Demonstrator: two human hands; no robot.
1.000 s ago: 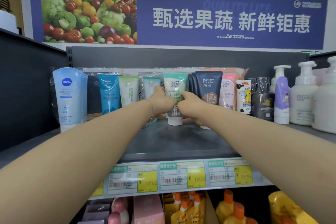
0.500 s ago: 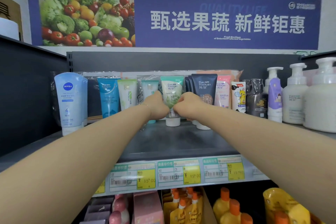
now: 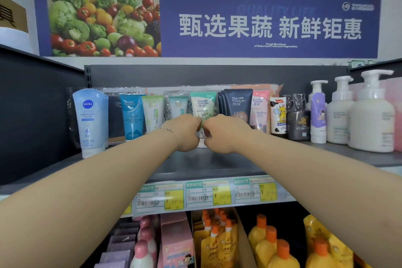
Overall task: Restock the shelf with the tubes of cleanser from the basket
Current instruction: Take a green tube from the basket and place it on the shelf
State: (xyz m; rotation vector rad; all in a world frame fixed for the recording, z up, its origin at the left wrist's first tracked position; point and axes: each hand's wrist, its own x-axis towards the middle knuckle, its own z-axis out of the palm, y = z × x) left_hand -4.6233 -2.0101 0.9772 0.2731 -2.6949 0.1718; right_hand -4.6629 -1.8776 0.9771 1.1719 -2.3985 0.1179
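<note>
At the back edge of a dark grey shelf (image 3: pixel 217 163), about midway along it, our left hand (image 3: pixel 185 132) and right hand (image 3: pixel 224 132) both curl round the lower half of a green tube (image 3: pixel 203 106). The tube stands cap down in the row. Its label reads "Pure Fountain" and "Facial Cleanser". A thin bracelet (image 3: pixel 168 130) circles our left wrist.

Leftward along the back edge we see a pale tube (image 3: pixel 178 106), a white tube (image 3: pixel 152 113) and a blue tube (image 3: pixel 132 115) marked "Pure Fountain". Nearest the left end is a light blue tube with the NIVEA badge (image 3: pixel 91 119). Rightward stand navy tubes (image 3: pixel 238 104) and a pink tube (image 3: pixel 260 109), both "Pure Fountain". After them come a small cartoon tube (image 3: pixel 278 115), dark bottles (image 3: pixel 299 119) and white pump bottles (image 3: pixel 369 119) toward the right end.

The shelf's front edge carries price tags (image 3: pixel 208 194) with yellow panels, and two of them read 15.00. Below it, a lower shelf holds pink boxes (image 3: pixel 174 241), yellow pouches (image 3: pixel 215 243) with orange caps and yellow bottles (image 3: pixel 272 246).

On the white wall above hangs a blue banner (image 3: pixel 269 2) with a photo of vegetables. It reads 甄选果蔬 新鲜钜惠 and "Fresh Boutique of Selected Fruits and Vegetables".
</note>
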